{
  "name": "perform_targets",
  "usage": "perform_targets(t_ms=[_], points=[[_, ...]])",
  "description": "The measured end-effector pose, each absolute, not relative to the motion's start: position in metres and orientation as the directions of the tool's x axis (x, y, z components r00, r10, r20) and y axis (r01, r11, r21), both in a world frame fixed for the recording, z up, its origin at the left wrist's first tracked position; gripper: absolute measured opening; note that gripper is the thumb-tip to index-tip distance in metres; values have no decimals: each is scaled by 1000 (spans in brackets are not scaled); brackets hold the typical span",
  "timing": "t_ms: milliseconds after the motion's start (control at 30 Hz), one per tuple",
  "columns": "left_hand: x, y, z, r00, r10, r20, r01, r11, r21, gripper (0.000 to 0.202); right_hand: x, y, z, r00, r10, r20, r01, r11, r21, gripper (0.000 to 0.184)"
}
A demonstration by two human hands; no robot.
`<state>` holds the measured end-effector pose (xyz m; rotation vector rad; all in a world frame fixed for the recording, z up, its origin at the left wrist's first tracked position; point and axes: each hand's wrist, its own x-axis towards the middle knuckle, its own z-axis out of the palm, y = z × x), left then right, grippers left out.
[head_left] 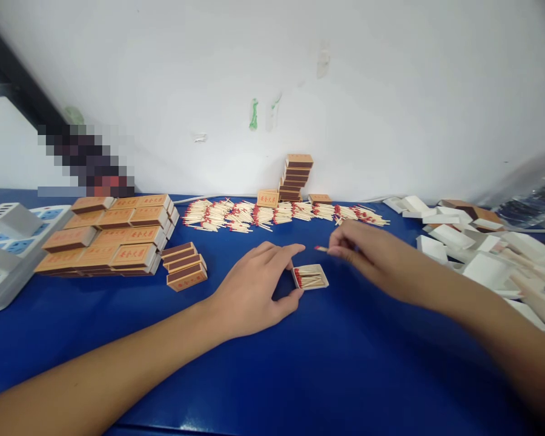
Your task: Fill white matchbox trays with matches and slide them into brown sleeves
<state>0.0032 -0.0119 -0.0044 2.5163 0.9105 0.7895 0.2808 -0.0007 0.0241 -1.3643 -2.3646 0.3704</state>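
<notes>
A small white matchbox tray (326, 280) lies on the blue table with several red-tipped matches (309, 277) inside, their heads toward the left. My left hand (257, 293) curves around the tray's left end, thumb at the near corner and fingers at the far one, steadying it. To the upper right of the tray, my right hand (367, 254) pinches a match (322, 248) with its red head pointing left. Whether more than one match is in that pinch I cannot tell. Behind both hands, loose piles of matches (263, 214) stretch along the wall.
Stacked matchboxes (113, 236) stand at the left, with a short row of boxes (186, 267) beside them. A leaning tower of matchboxes (297, 175) rests near the wall. Empty white trays (454, 239) heap up at the right. A pale plastic organiser (20, 260) sits far left.
</notes>
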Motion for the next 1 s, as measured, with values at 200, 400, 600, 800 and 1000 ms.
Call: perform_targets(t_ms=[200, 400, 600, 800, 1000], points=[[3, -12, -3, 632, 684, 363, 474, -712, 517, 61, 258, -15, 14, -580, 800, 152, 743, 597, -304, 18], [4, -12, -3, 634, 681, 367, 480, -718, 504, 62, 260, -22, 15, -634, 761, 138, 728, 647, -229, 15], [4, -12, -4, 633, 680, 371, 480, -720, 501, 61, 257, -25, 18, -636, 761, 126, 715, 643, -274, 18], [4, -12, -3, 634, 683, 364, 472, -714, 518, 60, 254, -21, 20, -605, 785, 131, 703, 604, -376, 17], [3, -12, -2, 637, 679, 364, 473, -717, 512, 60, 268, -1, 19, -337, 919, 206, 810, 395, -433, 27]])
